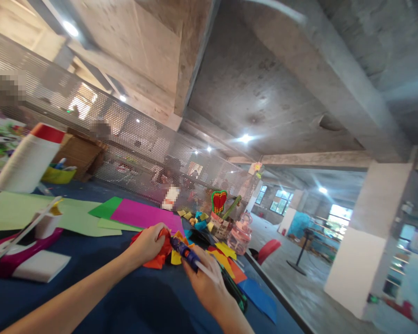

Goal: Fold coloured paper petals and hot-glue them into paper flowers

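My left hand (155, 243) is closed on a crumpled piece of red-orange paper (159, 260), which shows around and below its fingers. Wrapped in my right hand (205, 278) is a blue-purple glue gun (185, 252), with a white glue stick (209, 271) running back over the hand. Its nozzle end points at the red-orange paper, and I cannot tell whether they touch. Yellow paper (176, 257) lies just beyond, between the two hands. A dark green object (235, 290) rests beside my right wrist, partly hidden.
Magenta (142, 213) and pale green sheets (85, 218) cover the table's far side. A large thread cone (29, 160) and a purple-and-white tape dispenser (28, 255) stand left. Blue paper (259, 299) and a pink clear bottle (239, 234) sit near the right edge. A perforated screen (142, 148) stands behind.
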`<state>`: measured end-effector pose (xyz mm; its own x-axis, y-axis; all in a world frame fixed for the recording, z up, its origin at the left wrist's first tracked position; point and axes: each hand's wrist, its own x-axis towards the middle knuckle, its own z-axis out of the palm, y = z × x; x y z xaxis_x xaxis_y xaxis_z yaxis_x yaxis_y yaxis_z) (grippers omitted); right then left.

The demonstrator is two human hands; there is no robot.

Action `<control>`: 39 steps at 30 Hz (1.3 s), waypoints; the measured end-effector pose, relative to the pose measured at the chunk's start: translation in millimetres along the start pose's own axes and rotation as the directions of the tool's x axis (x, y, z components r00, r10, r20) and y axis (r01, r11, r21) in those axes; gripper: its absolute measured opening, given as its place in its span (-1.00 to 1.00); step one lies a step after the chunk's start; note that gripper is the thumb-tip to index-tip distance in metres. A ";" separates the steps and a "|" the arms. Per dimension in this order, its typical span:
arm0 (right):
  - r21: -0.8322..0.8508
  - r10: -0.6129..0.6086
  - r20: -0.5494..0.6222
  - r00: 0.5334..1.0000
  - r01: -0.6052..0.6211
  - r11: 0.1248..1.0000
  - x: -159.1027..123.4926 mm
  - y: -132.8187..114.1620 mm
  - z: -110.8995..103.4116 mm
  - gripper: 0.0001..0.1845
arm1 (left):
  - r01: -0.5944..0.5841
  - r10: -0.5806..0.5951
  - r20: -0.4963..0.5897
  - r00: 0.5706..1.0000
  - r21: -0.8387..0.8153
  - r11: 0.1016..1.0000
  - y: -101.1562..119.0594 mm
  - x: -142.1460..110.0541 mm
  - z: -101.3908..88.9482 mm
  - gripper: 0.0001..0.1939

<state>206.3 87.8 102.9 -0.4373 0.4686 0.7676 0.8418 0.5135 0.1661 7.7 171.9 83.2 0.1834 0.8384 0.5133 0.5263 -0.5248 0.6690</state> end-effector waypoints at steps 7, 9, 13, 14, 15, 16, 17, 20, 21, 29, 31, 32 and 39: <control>0.023 0.039 0.109 0.993 -0.041 0.999 3.3 -0.3 1.9 -0.77 | -0.012 0.012 -0.009 1.000 -0.010 1.000 0.8 -1.5 -0.6 -0.84; 0.013 0.047 0.105 0.993 -0.049 0.999 2.2 0.5 1.7 -0.79 | -0.012 0.012 -0.010 1.000 -0.012 1.000 0.2 -1.2 -0.6 -0.84; 0.022 0.060 0.095 0.994 -0.063 0.998 -2.1 1.9 -2.5 -0.80 | -0.015 0.015 -0.012 1.000 -0.014 1.000 -2.0 -0.4 0.3 -0.83; 0.028 0.070 0.107 0.992 -0.073 0.997 -3.1 2.4 -4.3 -0.82 | -0.013 0.013 -0.013 1.000 -0.020 1.000 -2.4 -0.3 0.4 -0.83; 0.035 0.085 0.119 0.989 -0.090 0.995 -4.0 3.0 -6.3 -0.83 | -0.011 0.010 -0.015 1.000 -0.031 0.999 -2.4 -0.3 0.5 -0.81; 0.040 0.105 0.126 0.986 -0.111 0.993 -4.8 4.0 -8.5 -0.84 | -0.009 0.009 -0.018 1.000 -0.045 0.999 -2.0 -0.4 0.2 -0.80; 0.046 0.123 0.124 0.985 -0.130 0.990 -5.6 5.5 -10.8 -0.83 | -0.008 0.006 -0.023 1.000 -0.060 0.998 -1.1 -0.7 -0.3 -0.79; 0.055 0.193 0.043 0.980 -0.195 0.979 -8.4 15.6 -20.0 -0.75 | 0.014 -0.016 -0.029 0.999 -0.068 0.998 4.3 -2.2 -4.1 -0.78; 0.054 0.232 0.011 0.973 -0.232 0.971 -9.6 21.8 -24.1 -0.71 | 0.025 -0.026 -0.024 0.999 -0.053 0.998 6.6 -3.0 -5.9 -0.78; 0.064 0.651 -0.022 0.759 -0.648 0.759 -43.3 122.3 -60.7 -0.47 | 0.075 -0.075 0.003 0.997 0.024 0.997 18.6 -6.7 -17.1 -0.77; 0.051 0.777 0.001 0.630 -0.776 0.629 -60.8 146.2 -62.8 -0.43 | 0.095 -0.095 0.021 0.995 0.009 0.995 19.7 -6.1 -18.5 -0.76; 0.041 0.805 0.011 0.594 -0.804 0.593 -69.7 155.6 -62.2 -0.43 | 0.103 -0.103 0.028 0.994 -0.006 0.995 19.8 -5.7 -18.8 -0.75; -0.009 0.859 0.123 0.497 -0.865 0.502 -117.8 178.3 -47.1 -0.46 | 0.097 -0.098 -0.003 0.995 -0.072 0.993 7.6 -2.6 -12.2 -0.71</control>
<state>422.9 90.2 71.3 0.4664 0.7626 0.4483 0.8036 -0.1535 -0.5750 1.0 163.9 93.5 0.1290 0.8852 0.4471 0.4808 -0.4501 0.7525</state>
